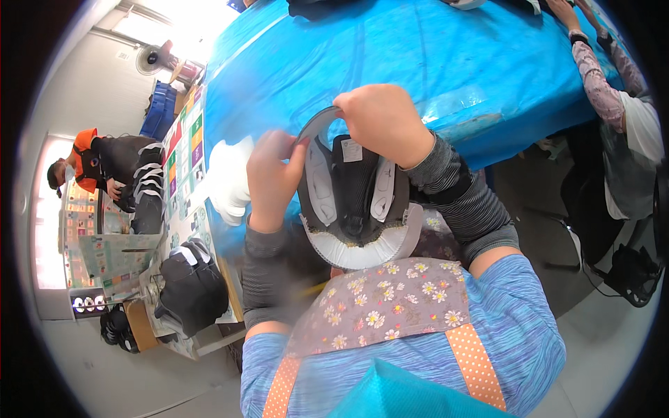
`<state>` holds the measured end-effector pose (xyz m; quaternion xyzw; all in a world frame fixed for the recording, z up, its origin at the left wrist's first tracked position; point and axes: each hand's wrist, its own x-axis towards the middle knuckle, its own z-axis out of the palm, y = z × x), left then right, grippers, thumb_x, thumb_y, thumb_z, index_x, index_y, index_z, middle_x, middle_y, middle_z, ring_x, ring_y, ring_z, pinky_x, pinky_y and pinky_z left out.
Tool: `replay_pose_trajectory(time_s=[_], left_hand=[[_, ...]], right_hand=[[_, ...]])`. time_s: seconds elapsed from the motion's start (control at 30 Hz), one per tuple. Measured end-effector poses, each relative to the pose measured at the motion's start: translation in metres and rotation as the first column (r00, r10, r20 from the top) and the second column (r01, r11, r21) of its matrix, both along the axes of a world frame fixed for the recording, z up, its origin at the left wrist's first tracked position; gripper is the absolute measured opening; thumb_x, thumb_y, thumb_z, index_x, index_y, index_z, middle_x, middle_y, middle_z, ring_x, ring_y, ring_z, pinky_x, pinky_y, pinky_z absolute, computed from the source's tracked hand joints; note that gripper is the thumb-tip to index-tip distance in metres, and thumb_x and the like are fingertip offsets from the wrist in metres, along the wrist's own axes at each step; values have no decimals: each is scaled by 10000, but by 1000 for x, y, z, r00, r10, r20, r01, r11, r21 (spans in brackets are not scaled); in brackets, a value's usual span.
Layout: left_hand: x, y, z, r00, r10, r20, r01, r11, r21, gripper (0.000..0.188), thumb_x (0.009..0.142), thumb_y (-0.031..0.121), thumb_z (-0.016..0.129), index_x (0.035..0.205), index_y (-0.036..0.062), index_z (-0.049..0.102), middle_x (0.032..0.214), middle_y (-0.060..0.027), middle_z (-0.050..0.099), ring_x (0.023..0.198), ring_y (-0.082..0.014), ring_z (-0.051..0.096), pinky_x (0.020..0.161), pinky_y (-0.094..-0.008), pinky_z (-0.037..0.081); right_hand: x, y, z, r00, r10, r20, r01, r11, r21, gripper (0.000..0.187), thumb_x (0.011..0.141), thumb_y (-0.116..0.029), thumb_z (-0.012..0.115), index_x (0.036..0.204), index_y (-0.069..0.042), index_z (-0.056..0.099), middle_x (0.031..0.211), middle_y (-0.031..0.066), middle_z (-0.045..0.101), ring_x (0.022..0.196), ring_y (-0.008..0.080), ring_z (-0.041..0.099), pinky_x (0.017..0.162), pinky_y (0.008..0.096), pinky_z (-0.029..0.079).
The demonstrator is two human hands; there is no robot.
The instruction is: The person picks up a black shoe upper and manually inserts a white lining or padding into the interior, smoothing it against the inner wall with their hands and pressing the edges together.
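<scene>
In front of my chest is a black and grey shoe upper (324, 230), its inside facing me. It has white padded pieces along both sides, a dark middle strip with a small pale label, and a white gathered band at the near end. My left hand (272, 174) pinches the grey far edge on the left side. My right hand (385, 124) closes over the same edge on the right, fingers bent and partly hidden. A stack of white cut pieces (228, 180) lies just left of my left hand.
A blue-covered table (390, 49) spreads out ahead. Black shoe parts (194, 289) are piled at the lower left. A person in an orange top (87, 160) works at far left; another person's patterned sleeve (599, 83) reaches over the table at right. A fan (148, 60) stands at upper left.
</scene>
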<state>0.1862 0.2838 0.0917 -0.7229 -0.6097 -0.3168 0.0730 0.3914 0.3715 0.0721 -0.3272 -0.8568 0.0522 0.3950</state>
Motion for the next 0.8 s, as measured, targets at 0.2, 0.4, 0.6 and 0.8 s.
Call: replay_pose_trajectory(time_s=[0.2,0.4,0.6,0.8], left_hand=[[18,2,12,985,-153,76,144,983,113,157,814,89,787,862,10,660,766,-126,615,668,-287,618,600,-384,468],[16,-6,7,998,27,51,-29,999,46,149,829,66,794,847,-22,676,727,-89,595,605,-179,593,564,-297,457],[24,-11,6,984,5,177,-16,998,62,108,850,85,753,847,8,676,746,-109,607,579,-238,634,539,-354,464],[26,-10,4,978,31,205,-42,998,52,107,854,82,745,833,11,668,757,-104,614,575,-228,646,532,-344,468]], right_hand=[[0,-1,0,999,35,23,-36,999,21,90,857,-137,673,904,-68,705,785,120,695,762,311,691,616,424,529],[-3,-3,9,976,179,-126,-138,950,280,86,717,-32,666,782,-49,613,838,92,606,852,294,624,674,388,523],[-2,-11,11,980,136,-147,-111,980,163,82,734,-9,637,783,-49,584,816,99,575,833,294,608,691,410,509],[5,-17,6,985,19,-171,4,991,131,47,788,-32,615,811,-54,581,801,103,567,808,306,596,723,413,472]])
